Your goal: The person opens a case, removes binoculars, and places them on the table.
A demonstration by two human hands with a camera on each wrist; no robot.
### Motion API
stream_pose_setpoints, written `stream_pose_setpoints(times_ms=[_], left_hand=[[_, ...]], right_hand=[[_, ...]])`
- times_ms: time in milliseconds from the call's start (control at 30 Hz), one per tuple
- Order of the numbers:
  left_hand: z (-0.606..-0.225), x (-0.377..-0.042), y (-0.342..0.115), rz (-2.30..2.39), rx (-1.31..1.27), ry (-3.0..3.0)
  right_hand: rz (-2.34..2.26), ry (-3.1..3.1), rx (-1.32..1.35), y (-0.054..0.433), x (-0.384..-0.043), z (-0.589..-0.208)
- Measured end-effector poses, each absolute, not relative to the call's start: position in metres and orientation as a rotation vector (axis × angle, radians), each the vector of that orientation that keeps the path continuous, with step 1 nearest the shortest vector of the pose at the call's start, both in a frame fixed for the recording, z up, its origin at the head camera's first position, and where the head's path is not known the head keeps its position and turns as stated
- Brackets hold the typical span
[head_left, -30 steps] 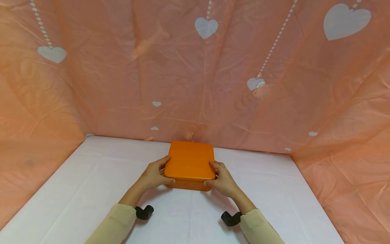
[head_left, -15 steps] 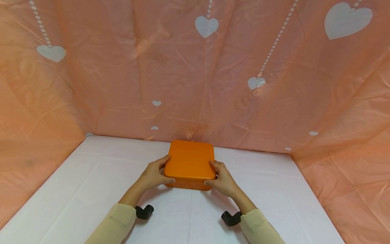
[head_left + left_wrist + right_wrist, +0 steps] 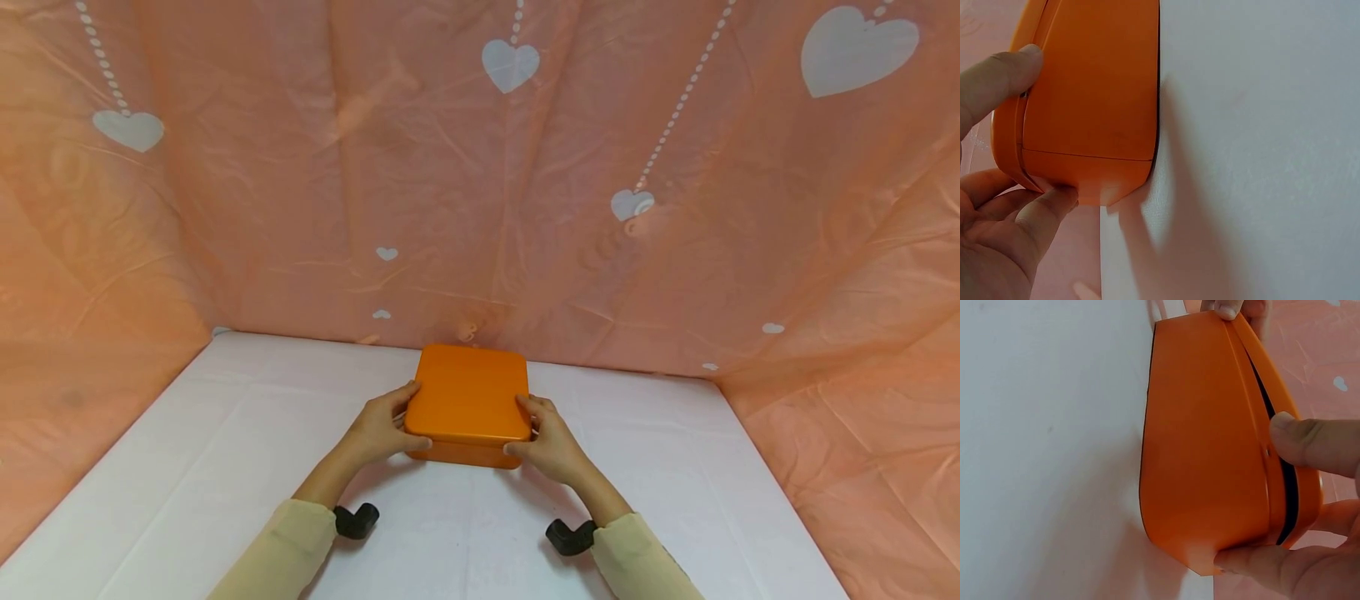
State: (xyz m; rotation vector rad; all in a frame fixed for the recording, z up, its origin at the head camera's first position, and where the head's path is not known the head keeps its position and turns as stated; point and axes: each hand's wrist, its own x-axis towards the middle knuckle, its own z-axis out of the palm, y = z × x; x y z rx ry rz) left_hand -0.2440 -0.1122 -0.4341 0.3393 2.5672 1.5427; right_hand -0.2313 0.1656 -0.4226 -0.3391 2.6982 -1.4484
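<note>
An orange lidded box point(image 3: 468, 396) rests on the white tabletop, held between both hands. My left hand point(image 3: 377, 427) grips its left near corner, with the thumb point(image 3: 1013, 72) on the front face by the lid seam and fingers along the side. At the right near corner, my right hand point(image 3: 552, 442) holds the box the same way, thumb point(image 3: 1313, 444) across the lid edge. In the right wrist view a dark gap shows between the lid point(image 3: 1277, 381) and the body, widening toward the right corner. The left end of the seam looks nearly closed. Inside the box is hidden.
A white cloth-covered table point(image 3: 225, 467) stretches around the box. Peach curtains with white hearts point(image 3: 510, 65) enclose the back and both sides; the box stands close to the back curtain. Black wrist mounts point(image 3: 356, 521) stick out inward from the sleeves.
Both hands and the box stay in the same place and grip. The head view shifts only very slightly.
</note>
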Motion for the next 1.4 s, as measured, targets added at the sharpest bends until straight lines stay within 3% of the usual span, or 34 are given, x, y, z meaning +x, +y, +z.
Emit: stream_pose_setpoints(times_ms=[1400], left_hand=[[-0.428, -0.243, -0.112, 1.58, 0.307, 2.586]], right_hand=[[-1.477, 2.777, -0.437, 0.167, -0.232, -0.412]])
